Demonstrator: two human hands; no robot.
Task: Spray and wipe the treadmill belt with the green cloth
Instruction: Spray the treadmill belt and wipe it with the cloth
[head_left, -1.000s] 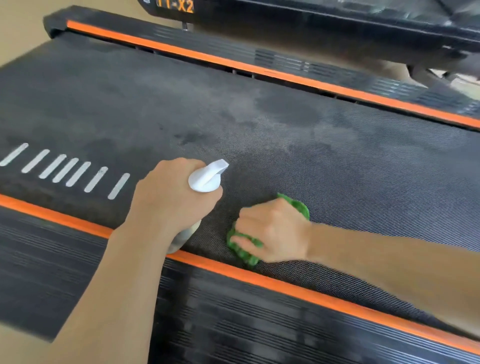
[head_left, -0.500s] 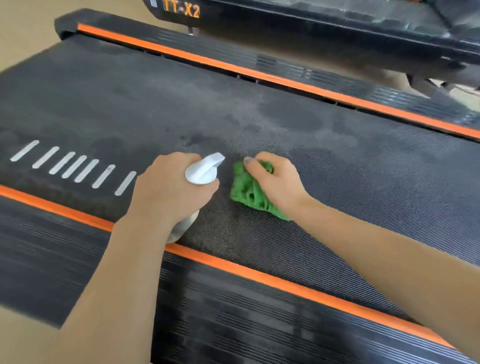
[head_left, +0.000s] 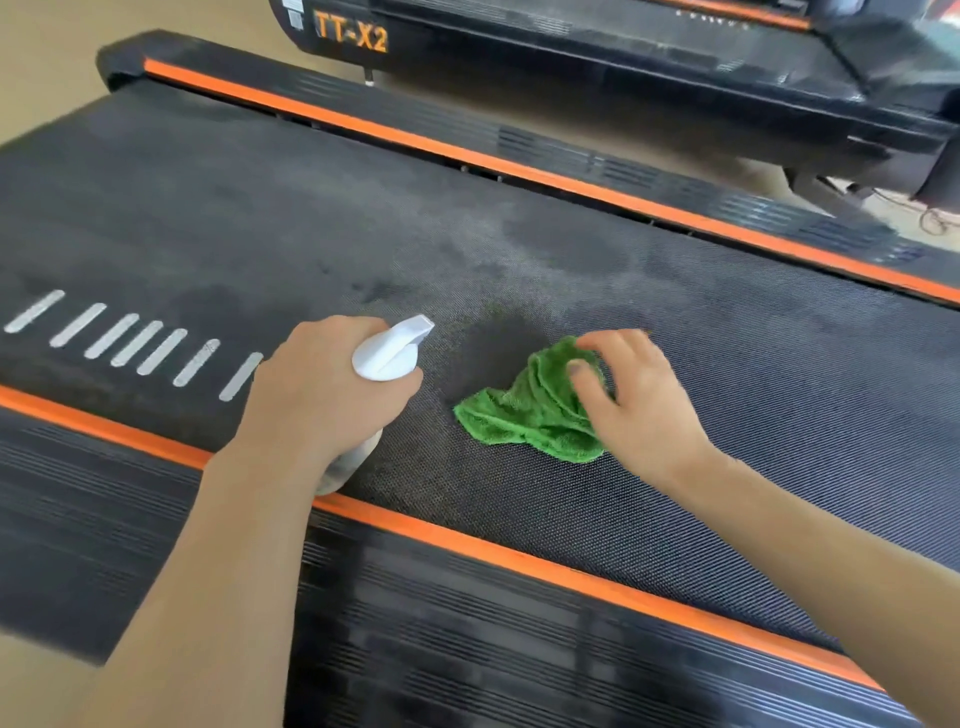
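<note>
The dark textured treadmill belt (head_left: 675, 374) fills the middle of the view, with darker damp patches near its centre. My left hand (head_left: 317, 400) grips a white spray bottle (head_left: 387, 353), whose nozzle points toward the belt's far right. A crumpled green cloth (head_left: 524, 410) lies on the belt to the right of the bottle. My right hand (head_left: 634, 400) holds the cloth's right side, with the thumb and fingers curled into its folds, and presses it onto the belt.
Orange stripes and ribbed black side rails (head_left: 467, 649) border the belt near and far. White dashes (head_left: 124, 338) mark the belt at left. A second treadmill labelled TT-X2 (head_left: 353, 36) stands behind, on a beige floor.
My right hand has moved the green cloth up the belt and then to the right, away from the near orange stripe. The left hand keeps the bottle in about the same place.
</note>
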